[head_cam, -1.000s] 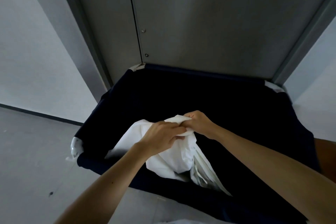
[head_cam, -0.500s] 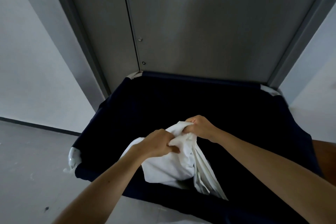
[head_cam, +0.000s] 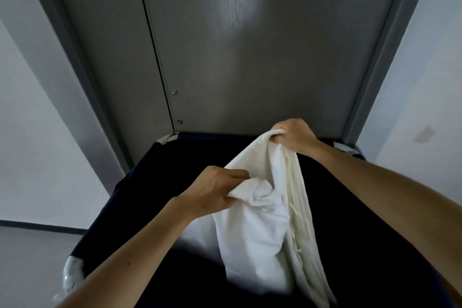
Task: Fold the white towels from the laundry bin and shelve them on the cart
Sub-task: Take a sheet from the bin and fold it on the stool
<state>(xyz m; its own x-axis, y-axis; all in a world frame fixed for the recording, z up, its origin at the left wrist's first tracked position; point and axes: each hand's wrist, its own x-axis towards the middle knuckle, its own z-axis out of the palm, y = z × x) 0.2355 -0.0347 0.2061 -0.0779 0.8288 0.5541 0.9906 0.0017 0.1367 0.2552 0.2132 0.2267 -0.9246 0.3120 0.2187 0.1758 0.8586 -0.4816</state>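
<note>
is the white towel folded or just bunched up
Not folded: the white towel hangs bunched and creased between the left hand and the right hand, over the laundry bin.

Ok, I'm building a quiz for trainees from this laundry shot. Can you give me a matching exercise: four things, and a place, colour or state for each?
Things:
1. left hand
2. right hand
3. towel
4. bin

Descriptions:
A. dark navy, beneath everything else
B. grips a bunched fold, the lower grip
C. white, hanging down from two grips
D. grips the top edge, the higher grip

Pairs: 1-B, 2-D, 3-C, 4-A
</note>
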